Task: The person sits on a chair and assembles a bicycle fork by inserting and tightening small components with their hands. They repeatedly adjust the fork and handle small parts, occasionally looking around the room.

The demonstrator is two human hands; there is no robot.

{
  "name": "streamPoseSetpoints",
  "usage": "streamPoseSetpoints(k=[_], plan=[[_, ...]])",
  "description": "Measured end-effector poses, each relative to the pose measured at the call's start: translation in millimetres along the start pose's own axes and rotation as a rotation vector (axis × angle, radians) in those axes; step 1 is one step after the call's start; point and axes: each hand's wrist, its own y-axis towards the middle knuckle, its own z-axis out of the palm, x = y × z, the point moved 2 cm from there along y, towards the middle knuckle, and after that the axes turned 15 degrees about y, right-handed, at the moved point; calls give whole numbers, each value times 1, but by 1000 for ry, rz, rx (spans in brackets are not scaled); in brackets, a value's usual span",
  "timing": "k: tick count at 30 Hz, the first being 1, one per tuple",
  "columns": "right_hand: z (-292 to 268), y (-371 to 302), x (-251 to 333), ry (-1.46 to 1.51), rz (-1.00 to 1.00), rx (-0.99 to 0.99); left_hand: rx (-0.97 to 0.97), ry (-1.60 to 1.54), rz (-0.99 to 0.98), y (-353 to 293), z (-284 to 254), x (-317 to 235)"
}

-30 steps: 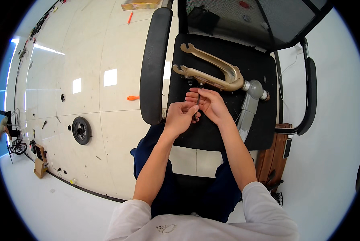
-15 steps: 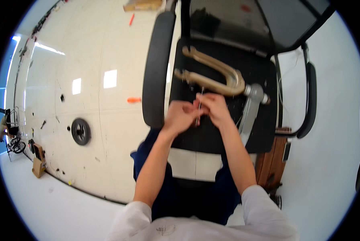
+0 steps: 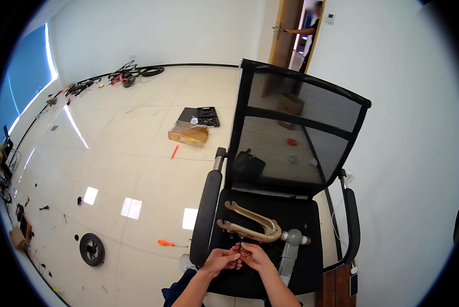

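Both my hands meet over the front of a black office chair's seat [image 3: 224, 284]. My left hand [image 3: 220, 261] and my right hand [image 3: 255, 256] are closed, pinching a thin dark rod [image 3: 240, 246] between their fingertips. The rod's exact kind is too small to make out, and fingers cover part of it. Just beyond them, a gold two-pronged wheel fork [image 3: 255, 234] lies on the seat, prongs to the left. At its right end is a grey round joint [image 3: 294, 237], with a flat grey bar [image 3: 289, 261] running toward me.
Armrests [image 3: 207, 217] flank the seat, and a mesh backrest [image 3: 296, 128] rises behind. On the floor lie an orange screwdriver [image 3: 166, 242], a small black wheel [image 3: 92, 249], a cardboard box [image 3: 189, 134] and an open tool case [image 3: 205, 116]. A person [image 3: 311, 38] stands at the door [image 3: 286, 30].
The view has tilted up, bringing the back wall, the door and a person into sight. My hands stay together on the thin rod, and the fork still lies on the seat.
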Motion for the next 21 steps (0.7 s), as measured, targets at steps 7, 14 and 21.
streamPoseSetpoints(k=[7, 14, 21], plan=[[3, -7, -6, -48, -131, -64, -293, 644, 161, -16, 6, -15], [12, -19, -2, -354, -199, -262, -216, 447, 156, -16, 15, -9], [23, -9, 0, -128, -75, 75, -119, 44, 26, 7, 13, 21]])
